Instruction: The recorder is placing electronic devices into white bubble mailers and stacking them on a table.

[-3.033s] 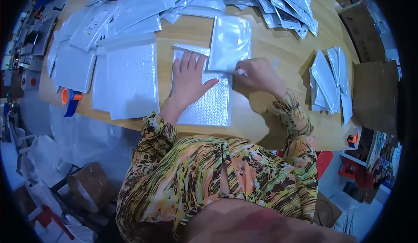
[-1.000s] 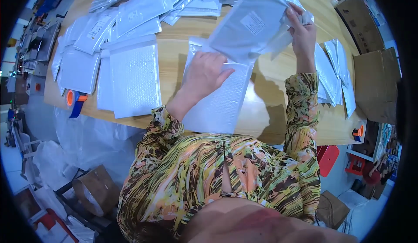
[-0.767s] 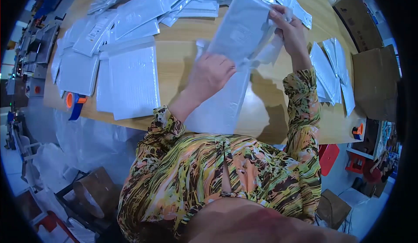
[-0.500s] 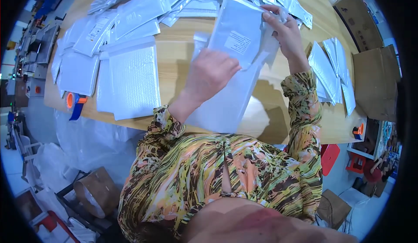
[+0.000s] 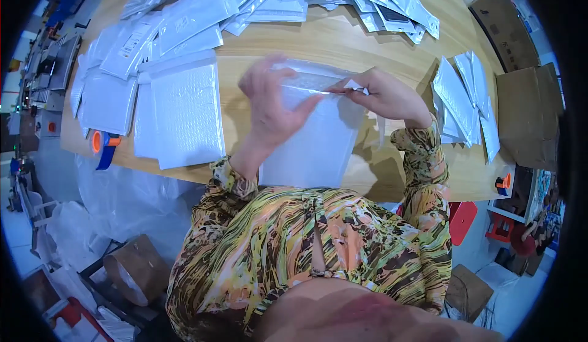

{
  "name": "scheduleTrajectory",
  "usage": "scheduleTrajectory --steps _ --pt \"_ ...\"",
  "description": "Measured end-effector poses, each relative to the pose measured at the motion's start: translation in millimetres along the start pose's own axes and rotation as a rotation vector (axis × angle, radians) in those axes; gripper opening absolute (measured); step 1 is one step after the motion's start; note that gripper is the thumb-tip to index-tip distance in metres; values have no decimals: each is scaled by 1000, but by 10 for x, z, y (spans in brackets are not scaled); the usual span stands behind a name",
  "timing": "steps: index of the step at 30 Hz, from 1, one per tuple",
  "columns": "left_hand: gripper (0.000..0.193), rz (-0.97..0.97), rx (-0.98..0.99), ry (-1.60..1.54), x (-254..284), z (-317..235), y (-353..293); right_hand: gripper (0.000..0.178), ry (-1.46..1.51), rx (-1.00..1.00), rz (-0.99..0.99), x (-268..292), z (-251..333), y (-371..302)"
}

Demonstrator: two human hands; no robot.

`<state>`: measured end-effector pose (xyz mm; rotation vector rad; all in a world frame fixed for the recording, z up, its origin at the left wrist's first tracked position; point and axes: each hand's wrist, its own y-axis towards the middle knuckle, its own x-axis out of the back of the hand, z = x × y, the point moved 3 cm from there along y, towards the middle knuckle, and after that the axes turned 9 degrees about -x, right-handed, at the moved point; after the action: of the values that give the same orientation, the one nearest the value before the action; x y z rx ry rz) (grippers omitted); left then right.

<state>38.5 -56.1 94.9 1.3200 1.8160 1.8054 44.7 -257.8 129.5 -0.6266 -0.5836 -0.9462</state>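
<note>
A white padded mailer (image 5: pixel 312 143) lies in front of me, its top end toward the far side of the table. My right hand (image 5: pixel 386 97) pinches the mailer's top edge at the right corner, with a small white strip or flap showing by the fingers. My left hand (image 5: pixel 269 97) is over the mailer's upper left, blurred by motion, fingers and thumb spread. Whether its fingertips touch the mailer, I cannot tell. The labelled packet seen earlier does not show separately now.
Several white padded mailers (image 5: pixel 187 109) are stacked at the left, and more silvery ones (image 5: pixel 462 100) at the right. Sealed flat packages (image 5: pixel 202 14) pile up along the far side. Tape dispensers (image 5: pixel 107 146) sit at the table's near edges. A cardboard box (image 5: pixel 528 118) stands at the right.
My right hand has come down and nearer, from holding the labelled packet up to pinching the mailer's top edge. My left hand has gone from closed to spread and moved up and left.
</note>
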Motion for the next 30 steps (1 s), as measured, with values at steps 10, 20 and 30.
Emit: scheduleTrajectory --steps 10,20,30 --pt "32 595 1316 -923 -274 412 -518 29 -98 160 -489 -149 71 438" --pt "26 604 936 -694 -316 267 -395 29 -513 62 -753 -535 276 738" --pt "21 441 1112 -1051 -285 383 -415 17 939 199 -812 363 -361 335"
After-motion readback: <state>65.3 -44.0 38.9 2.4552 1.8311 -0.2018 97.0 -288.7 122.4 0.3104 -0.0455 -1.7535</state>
